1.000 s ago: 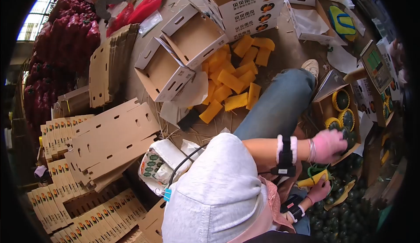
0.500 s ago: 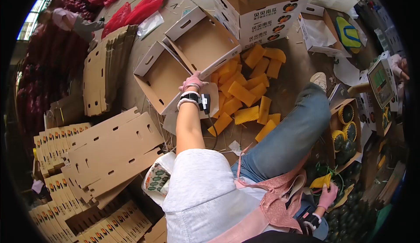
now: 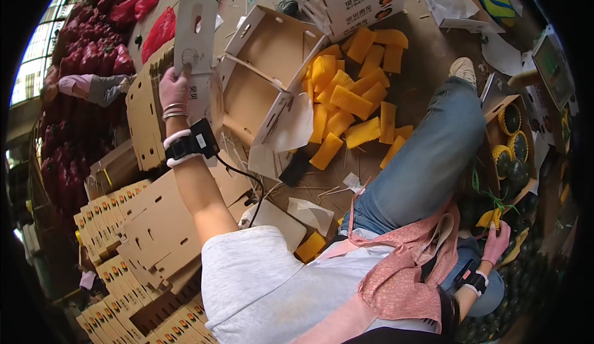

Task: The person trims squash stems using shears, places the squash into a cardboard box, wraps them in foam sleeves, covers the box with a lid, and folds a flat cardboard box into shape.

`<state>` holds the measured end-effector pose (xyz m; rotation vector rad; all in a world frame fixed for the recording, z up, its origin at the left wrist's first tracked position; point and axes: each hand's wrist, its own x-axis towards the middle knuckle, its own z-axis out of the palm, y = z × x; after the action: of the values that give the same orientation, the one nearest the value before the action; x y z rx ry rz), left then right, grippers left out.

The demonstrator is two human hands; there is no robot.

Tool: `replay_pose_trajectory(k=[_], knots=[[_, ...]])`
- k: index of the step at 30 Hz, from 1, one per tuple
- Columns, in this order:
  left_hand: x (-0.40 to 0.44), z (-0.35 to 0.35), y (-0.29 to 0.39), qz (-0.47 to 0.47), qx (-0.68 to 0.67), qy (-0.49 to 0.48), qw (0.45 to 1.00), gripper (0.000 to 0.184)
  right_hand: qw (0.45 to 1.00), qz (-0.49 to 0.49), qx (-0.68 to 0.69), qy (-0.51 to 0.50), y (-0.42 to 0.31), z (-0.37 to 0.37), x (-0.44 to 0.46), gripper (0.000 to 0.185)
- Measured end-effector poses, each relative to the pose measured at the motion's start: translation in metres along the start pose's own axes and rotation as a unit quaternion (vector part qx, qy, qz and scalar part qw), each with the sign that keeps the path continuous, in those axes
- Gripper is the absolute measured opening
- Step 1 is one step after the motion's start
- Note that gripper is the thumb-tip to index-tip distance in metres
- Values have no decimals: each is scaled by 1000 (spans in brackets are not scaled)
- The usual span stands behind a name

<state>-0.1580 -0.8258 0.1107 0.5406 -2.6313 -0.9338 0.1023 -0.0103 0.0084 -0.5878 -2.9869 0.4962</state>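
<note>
My left hand (image 3: pixel 175 90), in a pink glove, is closed on the lower edge of a white printed cardboard box piece (image 3: pixel 197 28), which stands up at the top left; its full shape is hidden. Two shallow cardboard boxes (image 3: pixel 272 45) sit on the floor to the right of this hand, side by side. At the lower right, my right hand (image 3: pixel 497 240), also gloved in pink, pinches a yellow foam net (image 3: pixel 490 219). Green stems (image 3: pixel 495 199) show beside that net. Dark green pumpkins (image 3: pixel 500 158) in yellow nets lie in a box just above.
Orange-yellow foam nets (image 3: pixel 351 101) are heaped on the floor in front of my leg. Flattened cardboard (image 3: pixel 167 232) and printed box stacks (image 3: pixel 114 282) lie to the left. Red sacks (image 3: pixel 80 90) are piled behind, near another person's sleeve (image 3: pixel 106 90). A scale display (image 3: pixel 552 65) stands at the right.
My left hand has moved left and away from the shallow boxes' corner, and now holds up a white cardboard piece. My right hand keeps the yellow net. The view has shifted.
</note>
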Motion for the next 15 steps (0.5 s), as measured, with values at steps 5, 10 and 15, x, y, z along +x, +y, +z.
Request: replay_pose_trajectory(k=[5, 10, 15], knots=[[-17, -42, 50, -16, 148, 92, 985, 32, 999, 17, -23, -43, 12, 26, 6, 21], [-26, 35, 25, 0, 346, 101, 933, 15, 1000, 11, -8, -11, -7, 26, -3, 23], [-67, 160, -12, -99, 382, -57, 917, 27, 999, 42, 7, 20, -12, 20, -19, 21]])
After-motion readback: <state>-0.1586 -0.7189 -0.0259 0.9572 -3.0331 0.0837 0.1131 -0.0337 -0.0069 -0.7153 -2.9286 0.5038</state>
